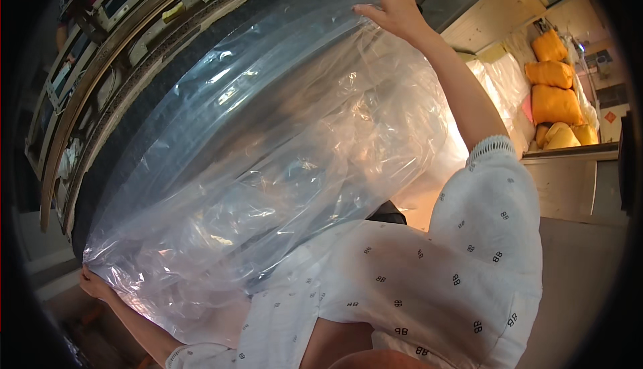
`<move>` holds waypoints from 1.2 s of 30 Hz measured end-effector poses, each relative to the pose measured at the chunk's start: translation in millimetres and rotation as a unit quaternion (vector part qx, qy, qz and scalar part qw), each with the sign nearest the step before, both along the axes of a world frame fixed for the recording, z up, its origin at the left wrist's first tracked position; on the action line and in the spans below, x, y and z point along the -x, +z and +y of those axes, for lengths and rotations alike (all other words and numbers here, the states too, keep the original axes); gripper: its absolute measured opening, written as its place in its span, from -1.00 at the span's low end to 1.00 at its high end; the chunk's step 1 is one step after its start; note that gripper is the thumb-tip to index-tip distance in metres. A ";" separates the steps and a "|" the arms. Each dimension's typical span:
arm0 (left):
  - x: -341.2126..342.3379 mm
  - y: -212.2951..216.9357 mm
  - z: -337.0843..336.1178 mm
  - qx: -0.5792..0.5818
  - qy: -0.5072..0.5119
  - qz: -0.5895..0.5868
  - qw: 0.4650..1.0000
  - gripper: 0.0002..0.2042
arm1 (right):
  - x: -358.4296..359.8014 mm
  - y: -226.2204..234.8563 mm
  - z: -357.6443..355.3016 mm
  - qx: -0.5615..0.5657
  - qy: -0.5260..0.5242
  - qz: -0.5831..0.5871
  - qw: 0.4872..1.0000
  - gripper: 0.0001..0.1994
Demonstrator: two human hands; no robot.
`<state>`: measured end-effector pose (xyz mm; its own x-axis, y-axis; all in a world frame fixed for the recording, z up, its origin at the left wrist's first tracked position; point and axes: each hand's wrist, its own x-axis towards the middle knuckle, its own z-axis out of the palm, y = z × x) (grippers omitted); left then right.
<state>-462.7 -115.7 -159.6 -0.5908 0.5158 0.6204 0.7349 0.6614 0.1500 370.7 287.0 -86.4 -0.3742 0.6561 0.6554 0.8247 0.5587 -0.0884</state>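
Where hands (392, 0) grip (outstretched), plastic bag (268, 161) spans.

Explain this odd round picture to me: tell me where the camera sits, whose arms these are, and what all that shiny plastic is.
The camera is worn on a person's head and looks down through a fisheye lens, so straight edges bend. Both arms are the wearer's own, in white patterned sleeves. The left hand grips the lower edge of a large clear plastic bag; the right hand holds its far upper edge. The bag seems to be drawn over a big dark, long object, though the film blurs it. Behind stand framed panels, and at the right orange sacks are stacked.
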 end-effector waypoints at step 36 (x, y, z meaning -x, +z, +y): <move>28.8 4.8 38.2 -0.254 0.001 -0.368 0.894 -0.73 | 31.2 -72.8 181.4 0.238 0.070 0.384 0.889 -0.78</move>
